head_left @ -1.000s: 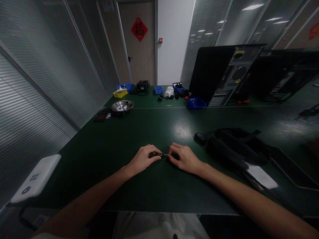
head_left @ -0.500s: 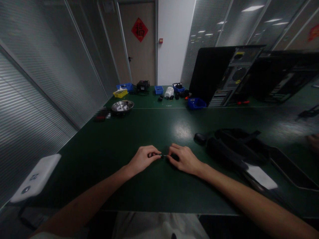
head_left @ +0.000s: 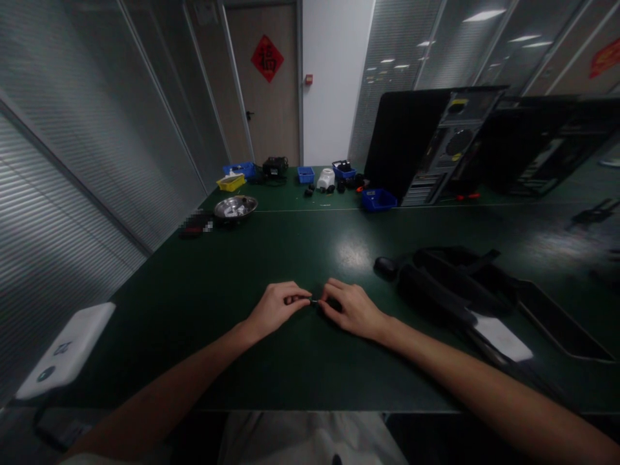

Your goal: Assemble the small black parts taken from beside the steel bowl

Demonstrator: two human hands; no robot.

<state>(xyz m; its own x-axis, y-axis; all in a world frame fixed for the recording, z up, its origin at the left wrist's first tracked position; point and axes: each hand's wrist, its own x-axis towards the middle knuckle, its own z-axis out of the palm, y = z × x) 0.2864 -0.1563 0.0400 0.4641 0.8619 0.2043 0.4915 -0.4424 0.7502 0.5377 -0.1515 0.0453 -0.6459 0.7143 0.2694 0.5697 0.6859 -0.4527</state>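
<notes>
Low over the dark green table (head_left: 290, 374), my left hand (head_left: 272, 309) is closed, thumb and fingers pinching a small dark piece with a thin metallic part (head_left: 314, 301). The thin part bridges the narrow gap between my two hands. At its other end, my right hand (head_left: 354, 309) is also pinched, with thumb and forefinger on the tip. Most of the piece is hidden by the fingers, and it is too small for me to name its kind.
To the right lie a black mouse (head_left: 386, 266) and a black bag (head_left: 436, 284) with a white card-like piece (head_left: 504, 336). A metal bowl (head_left: 249, 205), a blue bin (head_left: 379, 200) and a computer case (head_left: 411, 142) stand farther back. A white device (head_left: 68, 349) sits at left.
The gap between my fingertips has narrowed a little, my right hand coming slightly nearer the left. The whole view has shifted slightly. Both hands keep their pinch.
</notes>
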